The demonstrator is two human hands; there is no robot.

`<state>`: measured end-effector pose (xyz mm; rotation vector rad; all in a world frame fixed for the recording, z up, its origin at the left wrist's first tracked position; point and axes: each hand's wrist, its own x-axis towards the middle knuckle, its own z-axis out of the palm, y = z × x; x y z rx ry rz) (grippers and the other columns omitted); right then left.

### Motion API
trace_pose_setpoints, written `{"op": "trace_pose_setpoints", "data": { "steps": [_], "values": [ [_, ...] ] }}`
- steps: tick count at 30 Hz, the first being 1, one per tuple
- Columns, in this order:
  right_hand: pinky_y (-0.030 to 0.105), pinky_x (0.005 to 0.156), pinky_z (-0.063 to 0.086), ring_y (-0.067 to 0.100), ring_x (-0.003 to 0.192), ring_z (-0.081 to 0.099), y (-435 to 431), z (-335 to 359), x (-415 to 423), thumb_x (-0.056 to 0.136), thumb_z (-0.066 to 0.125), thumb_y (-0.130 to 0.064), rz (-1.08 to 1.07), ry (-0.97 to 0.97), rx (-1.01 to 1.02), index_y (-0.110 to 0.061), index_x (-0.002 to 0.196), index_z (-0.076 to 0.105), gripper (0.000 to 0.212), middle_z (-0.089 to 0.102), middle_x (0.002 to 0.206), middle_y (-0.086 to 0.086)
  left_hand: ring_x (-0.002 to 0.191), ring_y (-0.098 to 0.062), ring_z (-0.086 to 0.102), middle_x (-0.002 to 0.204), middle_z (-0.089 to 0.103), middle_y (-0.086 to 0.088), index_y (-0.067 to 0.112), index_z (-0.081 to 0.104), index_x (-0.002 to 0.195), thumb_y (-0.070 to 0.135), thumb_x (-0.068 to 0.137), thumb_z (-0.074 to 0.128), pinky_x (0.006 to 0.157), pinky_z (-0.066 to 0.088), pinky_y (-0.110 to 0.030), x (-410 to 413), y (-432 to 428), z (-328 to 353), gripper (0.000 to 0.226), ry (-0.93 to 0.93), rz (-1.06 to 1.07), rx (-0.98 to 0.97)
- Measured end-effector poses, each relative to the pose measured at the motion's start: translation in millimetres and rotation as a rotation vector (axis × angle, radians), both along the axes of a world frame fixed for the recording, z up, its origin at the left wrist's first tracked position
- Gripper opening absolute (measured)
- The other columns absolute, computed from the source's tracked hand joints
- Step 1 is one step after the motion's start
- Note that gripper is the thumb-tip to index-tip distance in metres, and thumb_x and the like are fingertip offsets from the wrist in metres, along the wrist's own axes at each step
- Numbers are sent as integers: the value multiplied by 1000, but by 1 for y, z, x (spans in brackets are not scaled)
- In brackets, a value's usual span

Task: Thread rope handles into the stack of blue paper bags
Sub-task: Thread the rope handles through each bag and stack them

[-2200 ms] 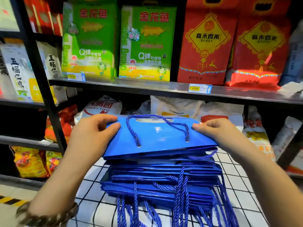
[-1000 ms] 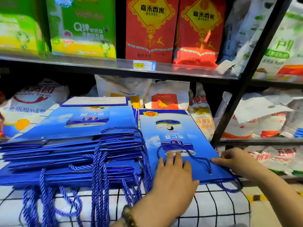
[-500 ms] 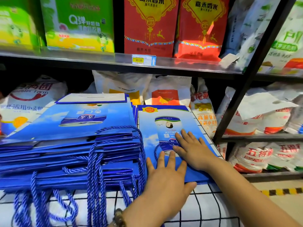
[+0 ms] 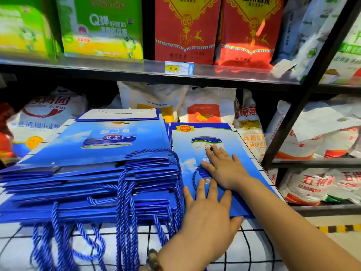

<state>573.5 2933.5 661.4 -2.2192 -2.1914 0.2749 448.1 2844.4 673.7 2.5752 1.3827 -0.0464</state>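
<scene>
Pressing a single bag (image 4: 187,149) flat on the table (image 4: 252,251), just right of the stack (image 4: 88,167). Left grip (image 4: 207,210) laid palm-down on the near end of the bag, fingers straight and spread, clasping nothing; right grip (image 4: 224,167) likewise flat across the middle, fingers straight, holding nothing. Rope handle (image 4: 194,178) apparently threaded, to judge by the loop lying on the face of the bag and running under both palms. Judged as the closing step for this bag: flattening before taking the next.

To do it well: press with palms flat and straight down, not sideways, to guard against sliding on the table. Smooth from the near, handle end toward the far fold, driving air out without creasing the printed face. Lay the loop flat inside the outline of the bag, clear of the handles (image 4: 125,222) hanging off the front of the stack, to avoid a tangle. Square the left edge against the stack. Any second handle on the underside hidden; check for it before moving on. Avoid leaning on the rope itself, a likely cause of dents in the paper. Shelf (image 4: 117,69) of sacks (image 4: 252,137) behind, well clear of the work.
</scene>
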Motion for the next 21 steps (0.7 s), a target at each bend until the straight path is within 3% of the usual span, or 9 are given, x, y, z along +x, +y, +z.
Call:
{"op": "trace_pose_setpoints", "data": {
  "steps": [2,3,4,6,9,13,16,19,21],
  "values": [
    [46,114,-2,17,144,-5,0,1,-1,96,19,-52,3,8,10,-25,148,0,61,-7,157,1,142,-34,3,155,7,-13,26,19,146,51,95,29,108,6,-62,-2,-2,-3,58,-39,-2,80],
    [47,114,-1,17,144,-3,0,2,-1,96,21,-51,10,12,17,-25,148,2,62,-6,157,1,138,-33,24,150,27,-15,24,38,138,48,92,37,105,23,-60,-5,-5,-3,52,-54,-23,131],
    [47,114,1,18,144,0,0,4,-2,96,24,-51,12,34,25,-24,148,5,62,-2,157,2,126,-30,47,136,49,-13,24,56,122,46,85,43,96,41,-53,-9,-10,-3,45,-81,-46,146],
    [46,114,12,21,142,17,-4,13,-3,95,32,-48,-20,175,76,-21,146,18,59,16,156,3,101,-17,65,114,66,-1,31,67,100,43,73,39,80,53,-36,-17,-20,1,40,-204,-144,199],
    [33,102,33,21,125,44,-17,41,-16,95,43,-37,-27,420,226,-17,138,39,48,45,141,5,102,-8,62,118,64,7,36,60,106,42,73,35,82,50,-24,-36,-35,30,42,-429,-256,338],
    [13,82,38,3,99,54,-40,91,-57,91,52,-22,149,586,412,-17,118,60,28,62,114,-6,104,-12,52,116,64,2,28,59,109,36,79,47,91,38,-26,-85,-34,68,33,-672,-265,536],
    [10,84,40,-6,95,55,-56,116,-90,89,53,-27,274,637,359,-21,113,64,27,61,104,-17,96,-9,53,105,67,6,23,65,105,34,82,47,85,37,-24,-133,-20,89,30,-650,-68,639],
    [13,91,31,2,114,48,-60,121,-110,90,50,-34,371,442,248,-23,122,59,34,57,120,-14,89,-14,62,97,70,7,22,67,101,40,82,41,77,47,-27,-174,-3,95,36,-482,198,615],
    [13,94,28,3,118,45,-60,120,-118,90,48,-39,397,390,206,-25,119,60,34,56,124,-14,98,-17,63,108,67,9,24,65,107,46,85,38,81,47,-28,-187,3,95,41,-379,304,520]
  ]
}}
